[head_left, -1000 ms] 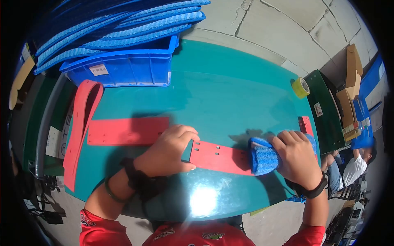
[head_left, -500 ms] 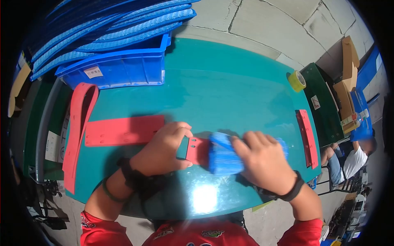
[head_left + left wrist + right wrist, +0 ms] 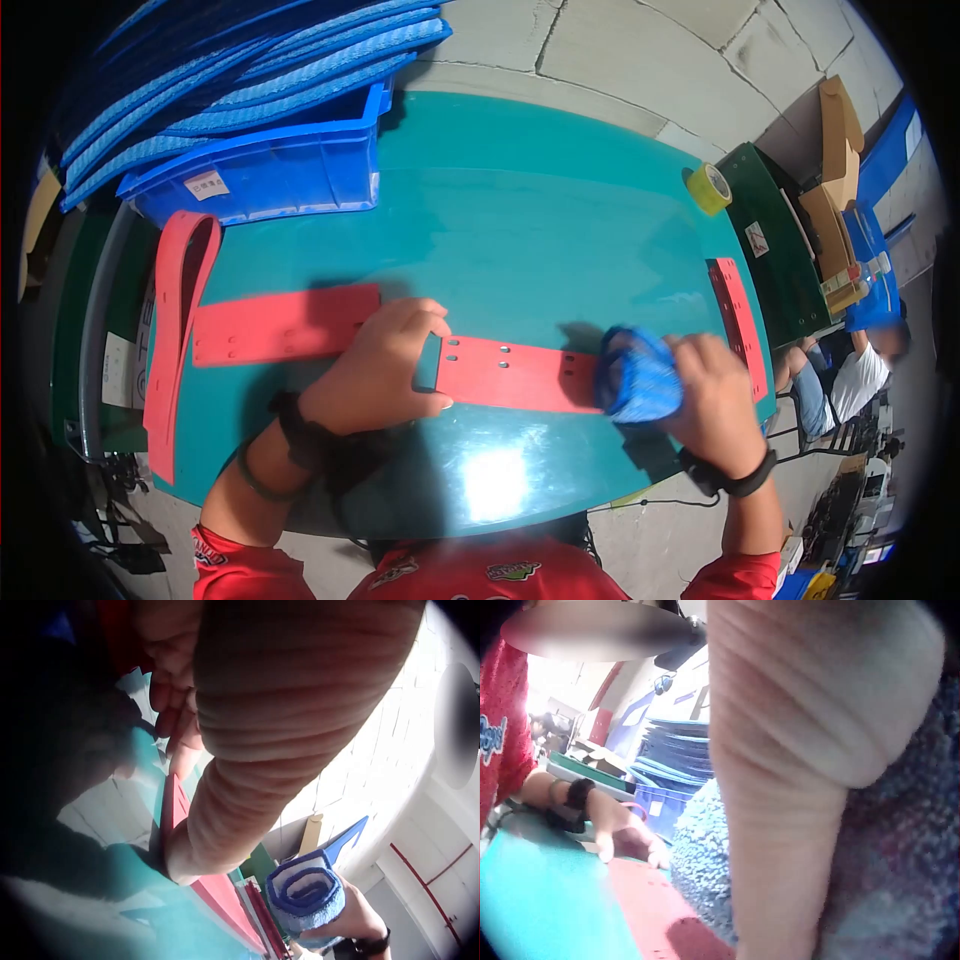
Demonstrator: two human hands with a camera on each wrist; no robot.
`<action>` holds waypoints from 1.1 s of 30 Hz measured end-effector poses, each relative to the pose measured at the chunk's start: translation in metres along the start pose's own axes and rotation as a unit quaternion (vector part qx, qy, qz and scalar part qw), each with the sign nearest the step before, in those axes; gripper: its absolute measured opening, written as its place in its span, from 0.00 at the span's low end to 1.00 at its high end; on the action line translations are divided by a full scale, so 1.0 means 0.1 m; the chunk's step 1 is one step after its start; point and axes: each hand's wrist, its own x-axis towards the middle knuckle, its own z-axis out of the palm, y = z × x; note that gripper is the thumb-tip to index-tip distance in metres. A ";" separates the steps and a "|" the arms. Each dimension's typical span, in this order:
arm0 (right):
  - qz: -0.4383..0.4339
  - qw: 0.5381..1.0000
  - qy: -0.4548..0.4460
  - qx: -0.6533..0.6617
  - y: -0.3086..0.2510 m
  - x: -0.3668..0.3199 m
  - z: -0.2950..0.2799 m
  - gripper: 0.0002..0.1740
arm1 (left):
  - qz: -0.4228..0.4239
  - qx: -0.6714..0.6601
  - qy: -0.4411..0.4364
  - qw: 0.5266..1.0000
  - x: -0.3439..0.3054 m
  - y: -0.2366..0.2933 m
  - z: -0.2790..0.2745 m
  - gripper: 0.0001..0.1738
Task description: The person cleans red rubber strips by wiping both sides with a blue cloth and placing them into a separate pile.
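A flat red strip with punched holes (image 3: 520,375) lies on the green table. At its left end my left hand (image 3: 375,365) holds it, thumb at the near corner and fingers at the far corner; the left wrist view shows the fingers (image 3: 185,746) on the strip's edge. My right hand (image 3: 715,400) grips a rolled blue cloth (image 3: 638,375), whose coiled end shows in the left wrist view. The roll overlaps the strip's right end, hiding it. Just left of my left hand lies another red strip (image 3: 270,325), partly covered by that hand.
A looped red strip (image 3: 175,330) stands at the left edge of the green table (image 3: 500,230). Behind it is a blue bin (image 3: 290,175) under stacked blue mop pads (image 3: 270,80). At the right are narrow red pieces (image 3: 738,325) and yellow tape (image 3: 708,190). A person (image 3: 855,375) sits beyond.
My right hand swept the blue cloth roll left over the strip, then back right, uncovering the strip's holes again. My left hand stays at the strip's left end. The head view has shifted slightly.
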 end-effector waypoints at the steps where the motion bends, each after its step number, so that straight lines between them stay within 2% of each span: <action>1: -0.027 0.999 -0.022 -0.009 -0.04 -0.01 0.06 0.32 | -0.005 0.005 -0.004 1.000 0.00 0.00 0.00 0.37; 3: -0.020 1.000 0.000 0.010 0.07 -0.07 0.07 0.32 | -0.004 0.003 -0.005 1.000 0.00 -0.01 0.00 0.37; 6: 0.060 0.996 -0.054 -0.042 0.26 -0.18 -0.03 0.32 | -0.010 0.004 -0.006 1.000 -0.01 -0.01 0.00 0.37; 7: 0.060 0.996 -0.055 -0.044 0.27 -0.19 -0.02 0.32 | -0.015 0.008 -0.005 1.000 0.00 -0.01 0.01 0.37; 9: 0.077 0.997 0.004 -0.019 0.28 -0.22 0.01 0.33 | -0.020 0.006 -0.007 1.000 0.00 0.01 0.00 0.37; 11: 0.063 0.995 0.012 0.072 0.19 -0.23 0.02 0.35 | -0.023 0.005 -0.014 1.000 0.01 0.03 -0.01 0.37; 13: 0.027 0.999 -0.020 0.035 0.18 -0.25 0.09 0.34 | -0.026 0.011 -0.010 1.000 0.00 0.04 -0.01 0.37; 16: 0.067 0.996 -0.024 -0.051 0.38 -0.30 0.12 0.32 | -0.031 0.008 -0.011 0.999 0.00 0.03 -0.01 0.37; 17: 0.065 0.995 0.004 -0.069 0.36 -0.28 0.10 0.31 | -0.031 0.007 -0.009 0.999 0.00 0.02 -0.01 0.37; 19: 0.074 0.997 0.022 0.007 0.27 -0.27 0.07 0.32 | -0.029 0.010 -0.008 0.999 0.00 0.00 0.00 0.36; 20: 0.074 0.997 0.022 0.007 0.23 -0.28 0.09 0.32 | -0.030 0.010 -0.008 0.999 0.00 0.01 0.00 0.36; 22: 0.018 1.000 0.001 0.010 0.18 -0.32 0.14 0.34 | -0.032 0.012 -0.013 0.999 0.00 0.01 -0.01 0.37; 25: 0.072 0.995 -0.008 -0.065 0.30 -0.36 0.11 0.33 | -0.032 0.017 -0.011 0.999 0.00 0.02 -0.01 0.37; 29: 0.058 0.997 0.035 0.022 0.18 -0.37 0.07 0.33 | -0.041 0.009 -0.020 0.999 -0.01 0.02 -0.02 0.37; 30: 0.013 1.000 0.001 -0.001 0.14 -0.38 0.10 0.32 | -0.041 0.012 -0.020 0.999 0.00 0.02 -0.02 0.37; 33: 0.054 0.998 0.004 -0.038 0.29 -0.42 0.15 0.31 | -0.029 0.022 -0.015 0.999 0.01 0.06 -0.03 0.37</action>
